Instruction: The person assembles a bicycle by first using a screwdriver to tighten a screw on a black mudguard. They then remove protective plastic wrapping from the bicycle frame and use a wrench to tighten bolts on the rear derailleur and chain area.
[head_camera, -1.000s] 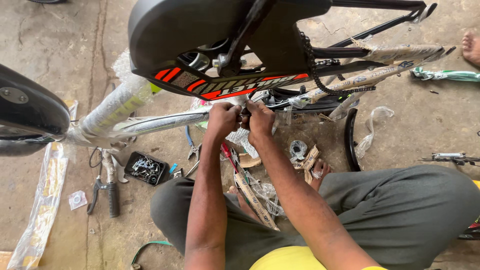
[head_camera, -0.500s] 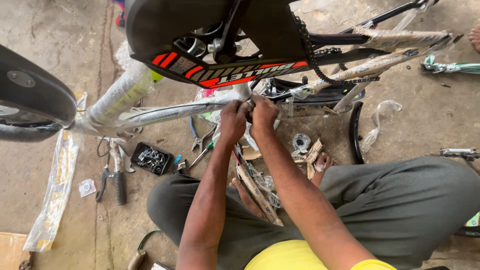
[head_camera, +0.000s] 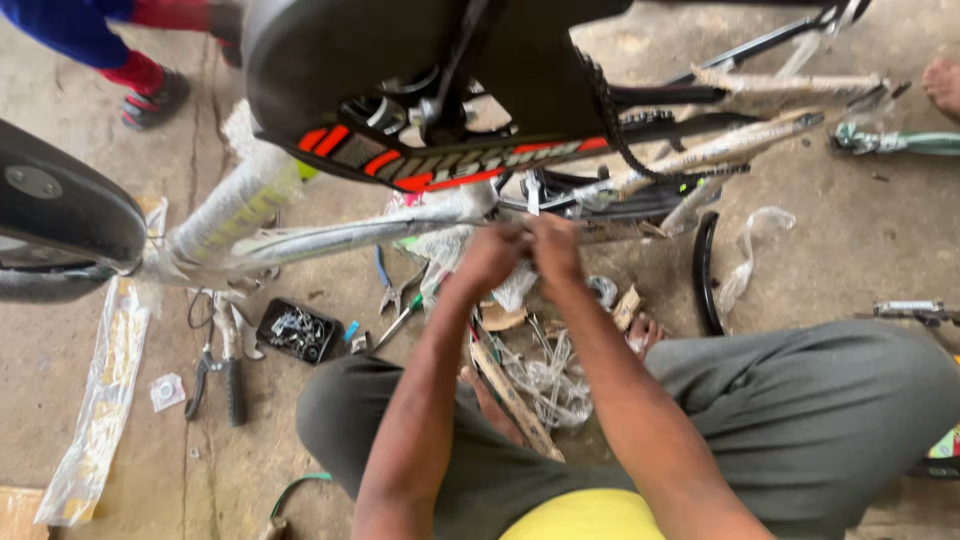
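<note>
A person is sitting cross-legged on a rough, stained concrete floor (head_camera: 880, 230), looking down at both bare hands, which are meeting just under an upturned bicycle. The left hand (head_camera: 492, 256) and the right hand (head_camera: 553, 246) are touching each other, fingers curled inward and pinching at something small close to the end of the wrapped frame tube (head_camera: 350, 235); motion blur is hiding what they are gripping, so it cannot be told. That tube, a long slim cylinder sheathed in crinkled clear plastic, is running from the left of the view to the hands, near the middle of the picture.

Above the hands a glossy black chain guard (head_camera: 440, 160) with orange-red blocks is spanning the view, and a dark, toothed-looking chain (head_camera: 610, 110) is curving down behind it. A smooth black saddle (head_camera: 60, 215) is jutting in at the left edge.

On the floor to the left of the person's grey trouser knee, a small black tray of shiny metal bolts (head_camera: 298, 331) is lying beside black-handled pliers (head_camera: 222, 365). Crumpled plastic wrapping (head_camera: 545, 375) and a flat strip of brown cardboard (head_camera: 515, 400) are lying between the person's legs. A curved black strip (head_camera: 705, 270) is resting on the floor to the right.
</note>
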